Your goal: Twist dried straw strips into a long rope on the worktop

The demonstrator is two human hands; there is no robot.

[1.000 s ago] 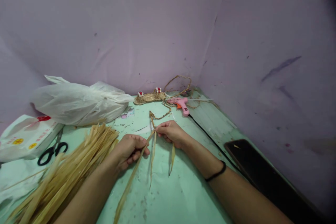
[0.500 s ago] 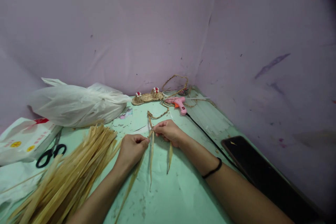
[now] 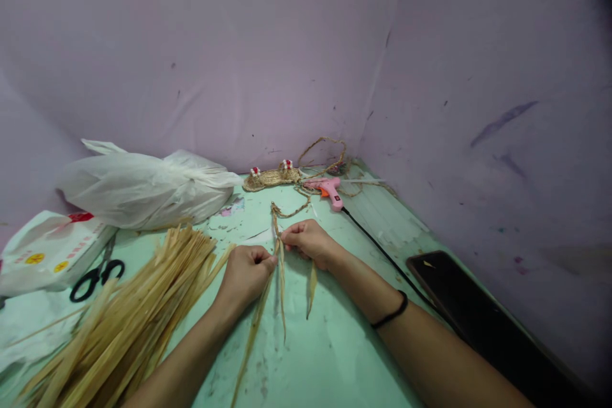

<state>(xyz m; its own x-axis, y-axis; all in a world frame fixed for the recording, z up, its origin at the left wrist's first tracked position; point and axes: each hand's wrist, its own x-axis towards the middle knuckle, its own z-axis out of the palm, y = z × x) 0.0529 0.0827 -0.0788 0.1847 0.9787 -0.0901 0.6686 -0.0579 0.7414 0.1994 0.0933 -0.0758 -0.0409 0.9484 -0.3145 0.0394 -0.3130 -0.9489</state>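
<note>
Both hands meet at the middle of the green table (image 3: 335,357), working a thin braid of dried straw (image 3: 276,220) that runs away from me. My left hand (image 3: 247,273) is closed, pinching a long straw strand (image 3: 253,338) that trails back toward me. My right hand (image 3: 310,241) is closed too, pinching the braid's end where the loose strands (image 3: 283,296) split and hang down. A black band sits on my right wrist.
A big bundle of straw strips (image 3: 119,325) lies at my left. Black scissors (image 3: 93,277), a printed packet (image 3: 45,255) and a white plastic bag (image 3: 143,188) sit behind it. A pink glue gun (image 3: 329,191), a woven straw sandal (image 3: 272,177) and a black phone (image 3: 459,306) lie right.
My left hand has moved forward and right to meet the right hand at the braid, carrying its strand across. The right hand has stayed in place.
</note>
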